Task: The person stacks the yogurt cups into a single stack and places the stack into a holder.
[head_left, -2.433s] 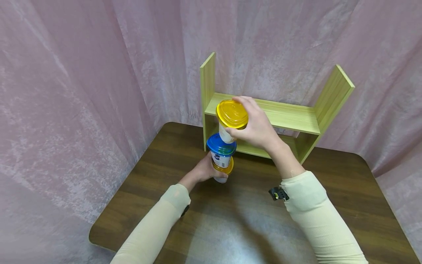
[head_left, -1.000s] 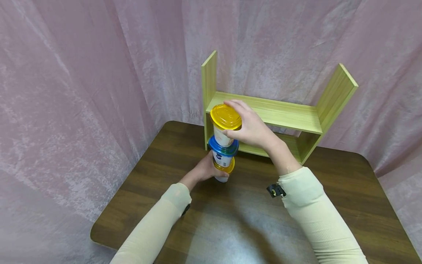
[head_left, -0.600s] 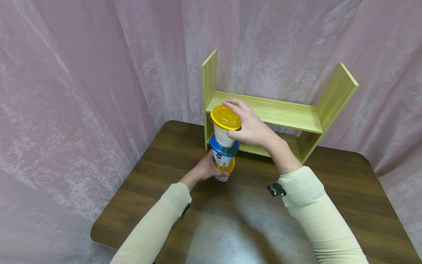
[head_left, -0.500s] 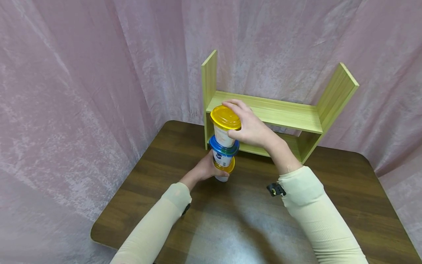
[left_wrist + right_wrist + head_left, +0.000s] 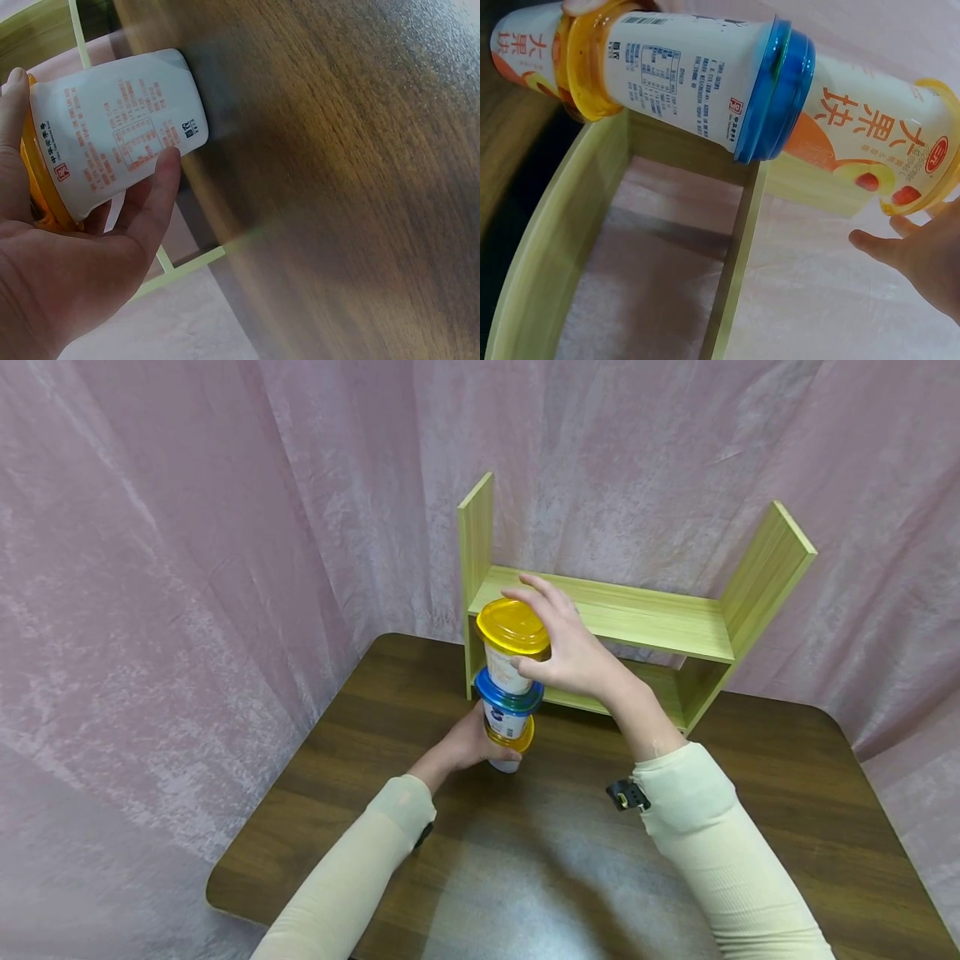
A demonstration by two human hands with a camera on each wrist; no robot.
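Head view hides most of our left hand (image 5: 471, 745) gripping the bottom white plastic cup (image 5: 504, 763). Our right hand (image 5: 573, 647), fingers spread, barely touches the top yellow-lidded cup (image 5: 513, 645) of the three-cup stack on the bench (image 5: 540, 860).

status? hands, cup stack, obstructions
Left hand grips bottom cup. Right hand open beside top cup, fingers spread. Three cups stacked upright on table. Green shelf right behind.

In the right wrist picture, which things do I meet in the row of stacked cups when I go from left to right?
Orange-lidded cup → blue-lidded cup → yellow-lidded cup → right hand, a little below the row, fingers spread.
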